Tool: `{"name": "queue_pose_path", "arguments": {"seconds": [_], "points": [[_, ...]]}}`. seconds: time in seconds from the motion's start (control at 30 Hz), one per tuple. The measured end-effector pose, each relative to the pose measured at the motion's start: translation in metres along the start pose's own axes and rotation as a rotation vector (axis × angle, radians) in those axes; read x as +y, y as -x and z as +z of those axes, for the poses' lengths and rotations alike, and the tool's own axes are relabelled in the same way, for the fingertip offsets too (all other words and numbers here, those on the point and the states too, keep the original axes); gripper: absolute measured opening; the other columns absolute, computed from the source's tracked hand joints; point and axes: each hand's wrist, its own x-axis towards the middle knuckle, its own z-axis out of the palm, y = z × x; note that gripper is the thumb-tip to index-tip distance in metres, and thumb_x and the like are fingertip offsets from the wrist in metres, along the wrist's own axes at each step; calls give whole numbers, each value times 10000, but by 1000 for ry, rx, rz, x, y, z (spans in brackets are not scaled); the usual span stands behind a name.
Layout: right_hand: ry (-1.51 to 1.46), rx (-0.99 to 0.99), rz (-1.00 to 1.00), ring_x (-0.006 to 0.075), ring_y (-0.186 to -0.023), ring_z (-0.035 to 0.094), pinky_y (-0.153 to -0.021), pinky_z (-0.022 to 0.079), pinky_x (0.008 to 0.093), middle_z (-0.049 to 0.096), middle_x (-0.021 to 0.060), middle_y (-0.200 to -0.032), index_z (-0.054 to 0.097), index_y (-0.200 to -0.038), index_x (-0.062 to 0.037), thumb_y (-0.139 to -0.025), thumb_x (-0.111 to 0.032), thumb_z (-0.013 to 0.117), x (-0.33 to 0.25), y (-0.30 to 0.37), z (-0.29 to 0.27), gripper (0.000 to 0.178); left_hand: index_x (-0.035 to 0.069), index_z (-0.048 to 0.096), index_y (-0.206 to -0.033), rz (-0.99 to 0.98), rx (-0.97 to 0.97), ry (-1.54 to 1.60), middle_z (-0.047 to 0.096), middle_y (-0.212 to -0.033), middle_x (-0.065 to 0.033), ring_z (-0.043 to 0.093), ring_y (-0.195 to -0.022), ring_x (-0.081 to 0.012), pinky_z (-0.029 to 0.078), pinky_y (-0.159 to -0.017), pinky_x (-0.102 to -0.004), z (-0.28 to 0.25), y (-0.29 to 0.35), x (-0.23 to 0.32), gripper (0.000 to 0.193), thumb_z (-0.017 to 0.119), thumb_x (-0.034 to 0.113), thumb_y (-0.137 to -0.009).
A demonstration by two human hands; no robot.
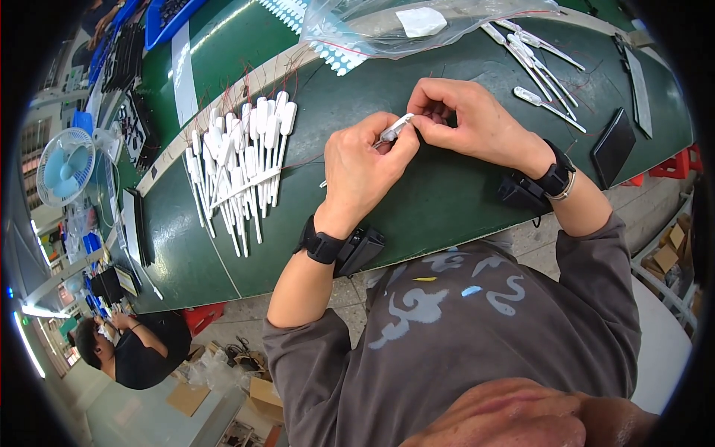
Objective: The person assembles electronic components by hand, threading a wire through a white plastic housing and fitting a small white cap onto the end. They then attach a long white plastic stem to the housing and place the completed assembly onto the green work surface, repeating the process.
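Observation:
My left hand (363, 155) is closed round a white paddle-shaped plastic piece (395, 127), its head showing between thumb and forefinger. At that head, the fingertips of my right hand (469, 123) are pinched together; whatever they grip, if anything, is too small to make out. To the left lies a heap of similar white paddle-shaped pieces (266, 127), with thin handles and red wires trailing from their heads. Several more white pieces (525, 63) lie at the far right, and a single one (547, 107) rests nearer to my right hand.
A clear plastic bag (357, 33) lies across the far side of the green table (432, 201). A black flat panel (613, 147) lies near the right edge. At the left are a fan (68, 167), a blue bin (165, 22) and a seated person (138, 350).

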Motion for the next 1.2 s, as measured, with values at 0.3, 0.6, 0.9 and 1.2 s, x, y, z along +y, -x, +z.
{"name": "queue_pose_path", "arguments": {"seconds": [0.3,0.6,0.9,1.2], "points": [[-66,-20,-81,137,-752,593,-694,485,262,637,48,-892,627,-1011,3,-906,-74,658,-1,-1,-8,134,2,654,-724,-72,33,64,510,-521,-85,481,-460,-169,399,-492,-326,-2,-4,-4,260,660,239,-830],[5,46,-143,214,-737,600,-664,482,312,639,83,-846,633,-974,-15,-877,-75,663,2,-4,-7,117,0,643,-721,-85,18,71,491,-517,-72,449,-465,-144,385,-489,-315,-4,-4,-3,251,652,225,-831],[-14,-23,-116,120,-753,584,-692,464,247,607,38,-863,650,-955,9,-909,-66,672,0,-4,-12,90,-3,647,-737,-82,21,83,496,-524,-69,458,-471,-138,394,-496,-308,-4,-3,-1,241,655,218,-832],[-312,-126,72,49,-756,534,-668,434,222,604,-25,-841,658,-959,-4,-936,-116,675,8,-5,-13,116,11,672,-756,-42,25,58,525,-527,-80,517,-464,-161,406,-489,-314,-4,-1,1,225,669,224,-828]]}}
